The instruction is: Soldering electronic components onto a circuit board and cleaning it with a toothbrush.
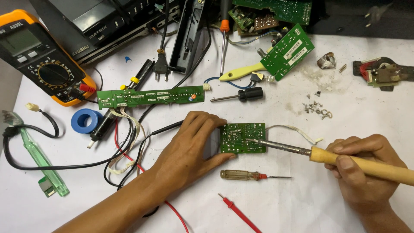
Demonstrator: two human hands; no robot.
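A small green circuit board (248,134) lies solder side up on the white table cover. My left hand (189,146) rests flat beside it, fingers and thumb pinching its left edge. My right hand (364,168) grips the wooden handle of a soldering iron (345,159), whose metal tip touches the middle of the board. A thin white ribbon cable (297,131) trails from the board's right side.
An amber-handled tester screwdriver (246,174) and a red probe (239,213) lie near the front. Behind are a long green board (151,97), a black screwdriver (241,95), loose screws (317,108), an orange multimeter (41,56), blue tape (85,121) and tangled wires.
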